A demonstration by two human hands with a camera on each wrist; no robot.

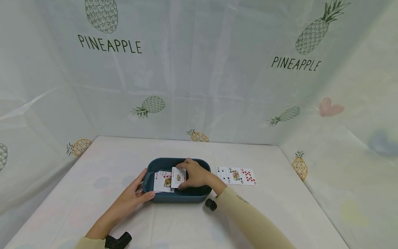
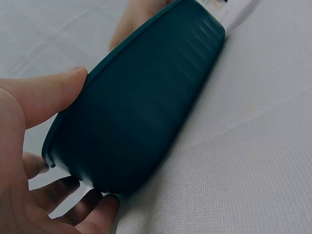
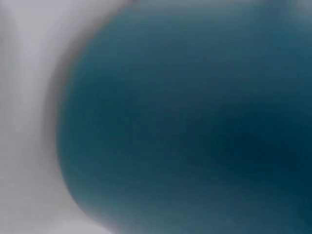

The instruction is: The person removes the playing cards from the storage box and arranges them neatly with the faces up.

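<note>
A dark teal plastic tray (image 1: pixel 180 198) with rounded ends sits on the table. My left hand (image 1: pixel 132 200) grips its left end; in the left wrist view the thumb lies along the rim and the fingers curl round the tray's end wall (image 2: pixel 131 107). Inside lie several overlapping playing cards (image 1: pixel 160 183), face up, a jack among them. Reaching over the right side, my right hand (image 1: pixel 198 175) pinches a playing card (image 1: pixel 178 178) with a figure on it by its far and near edges, beside those cards. The right wrist view holds only the blurred tray (image 3: pixel 146 107).
To the right of the tray, three playing cards lie face up in a row: a two of spades (image 1: pixel 222 174), a queen (image 1: pixel 236 175) and a red ten (image 1: pixel 248 177). A pale cloth covers the table (image 1: pixel 273 207). Behind hangs a white sheet (image 1: pixel 199 79) printed with pineapples.
</note>
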